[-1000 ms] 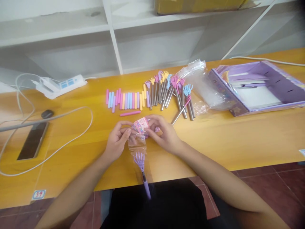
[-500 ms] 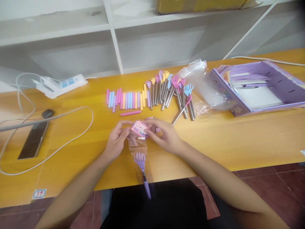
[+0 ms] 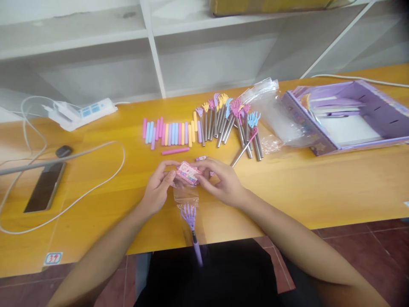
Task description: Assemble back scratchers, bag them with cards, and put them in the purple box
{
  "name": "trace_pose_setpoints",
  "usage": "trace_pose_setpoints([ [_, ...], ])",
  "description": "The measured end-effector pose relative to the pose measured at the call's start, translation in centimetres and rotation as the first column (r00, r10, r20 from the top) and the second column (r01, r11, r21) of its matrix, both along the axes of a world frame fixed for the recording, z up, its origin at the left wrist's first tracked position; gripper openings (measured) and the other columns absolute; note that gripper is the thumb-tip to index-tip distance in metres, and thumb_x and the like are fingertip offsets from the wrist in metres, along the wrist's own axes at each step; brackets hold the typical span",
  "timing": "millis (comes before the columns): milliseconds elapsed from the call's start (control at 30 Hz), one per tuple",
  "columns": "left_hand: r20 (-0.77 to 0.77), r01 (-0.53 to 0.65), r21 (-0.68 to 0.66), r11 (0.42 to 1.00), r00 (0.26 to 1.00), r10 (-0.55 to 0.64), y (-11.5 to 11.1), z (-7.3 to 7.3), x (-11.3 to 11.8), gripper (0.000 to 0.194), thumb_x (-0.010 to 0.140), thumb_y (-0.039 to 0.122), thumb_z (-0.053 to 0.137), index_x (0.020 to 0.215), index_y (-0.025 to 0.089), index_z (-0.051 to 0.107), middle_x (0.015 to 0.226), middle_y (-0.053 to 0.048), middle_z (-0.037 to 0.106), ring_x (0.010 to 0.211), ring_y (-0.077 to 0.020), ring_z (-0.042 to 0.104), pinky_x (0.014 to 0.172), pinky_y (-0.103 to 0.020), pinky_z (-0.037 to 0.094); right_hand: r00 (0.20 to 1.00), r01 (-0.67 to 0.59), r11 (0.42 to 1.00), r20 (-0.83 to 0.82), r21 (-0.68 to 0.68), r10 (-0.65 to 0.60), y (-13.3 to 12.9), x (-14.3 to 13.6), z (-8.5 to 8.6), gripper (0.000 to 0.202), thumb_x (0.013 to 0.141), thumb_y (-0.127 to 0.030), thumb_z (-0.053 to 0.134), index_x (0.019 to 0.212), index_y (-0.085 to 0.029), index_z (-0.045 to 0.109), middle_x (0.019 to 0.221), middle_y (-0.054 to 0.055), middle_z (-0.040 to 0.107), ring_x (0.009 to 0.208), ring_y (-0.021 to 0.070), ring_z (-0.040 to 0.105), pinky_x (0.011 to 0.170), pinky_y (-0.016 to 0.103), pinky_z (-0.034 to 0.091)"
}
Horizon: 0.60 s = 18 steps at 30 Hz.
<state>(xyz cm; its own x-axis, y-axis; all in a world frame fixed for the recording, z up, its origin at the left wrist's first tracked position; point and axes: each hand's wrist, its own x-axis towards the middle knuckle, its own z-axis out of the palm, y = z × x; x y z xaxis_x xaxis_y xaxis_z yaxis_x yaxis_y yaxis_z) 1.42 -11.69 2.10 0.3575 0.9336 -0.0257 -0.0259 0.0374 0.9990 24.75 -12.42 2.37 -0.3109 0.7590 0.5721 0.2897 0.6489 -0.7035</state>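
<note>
Between my two hands is a small pink printed card (image 3: 188,172). My left hand (image 3: 159,186) pinches its left edge, and my right hand (image 3: 223,181) holds its right side. Below the card hangs a clear plastic bag (image 3: 185,195). Inside the bag lies a purple hand-shaped back scratcher (image 3: 189,217) with a purple handle that reaches past the table edge over my lap. Part of another small printed piece (image 3: 201,158) shows behind my right fingers; how it lies there is mostly hidden.
Several coloured handle sleeves (image 3: 175,134) lie in a row, with metal-rod back scratchers (image 3: 228,115) beside them. Clear bags (image 3: 277,115) and a purple box (image 3: 326,147) are to the right. A power strip (image 3: 92,114), phone (image 3: 44,187) and looping cable (image 3: 96,194) occupy the left.
The card has tilted slightly between my fingers, and its print shows more clearly. Both hands keep nearly the same place; the bagged back scratcher has barely shifted.
</note>
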Motion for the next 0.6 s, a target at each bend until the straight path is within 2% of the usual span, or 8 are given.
trace_pose_setpoints([
  [133,0.043,0.006,0.071,0.997,0.999,-0.009,0.07,-0.01,0.01,0.027,0.109,0.04,0.058,0.128,0.021,0.06,0.073,0.002,0.07,0.071,-0.0166,0.069,0.077,-0.031,0.054,1.0,0.006,1.0,0.005,0.007,-0.006,0.03,-0.04,-0.09,0.027,0.105,-0.018,0.062,0.131,-0.023,0.065,0.089,0.001,0.067,0.069,0.0117,0.059,0.072,0.03,0.052],
  [433,0.179,-0.02,-0.052,0.998,0.983,0.029,0.63,-0.28,-0.1,0.025,0.103,0.035,0.069,0.122,0.021,0.064,0.078,0.001,0.072,0.068,-0.0147,0.069,0.072,-0.027,0.053,1.0,-0.016,1.0,-0.005,0.018,0.016,0.04,0.09,-0.02,0.028,0.105,-0.016,0.063,0.132,-0.023,0.066,0.092,0.001,0.068,0.071,0.0116,0.06,0.071,0.029,0.051],
  [600,0.162,-0.02,-0.088,0.996,0.986,0.035,0.6,-0.28,-0.26,0.028,0.101,0.038,0.071,0.122,0.021,0.063,0.078,0.0,0.075,0.066,-0.0158,0.07,0.071,-0.028,0.054,1.0,-0.024,1.0,-0.019,0.002,0.024,-0.03,0.18,0.23,0.025,0.106,-0.017,0.062,0.13,-0.022,0.067,0.091,0.002,0.067,0.073,0.0124,0.061,0.073,0.03,0.052],
])
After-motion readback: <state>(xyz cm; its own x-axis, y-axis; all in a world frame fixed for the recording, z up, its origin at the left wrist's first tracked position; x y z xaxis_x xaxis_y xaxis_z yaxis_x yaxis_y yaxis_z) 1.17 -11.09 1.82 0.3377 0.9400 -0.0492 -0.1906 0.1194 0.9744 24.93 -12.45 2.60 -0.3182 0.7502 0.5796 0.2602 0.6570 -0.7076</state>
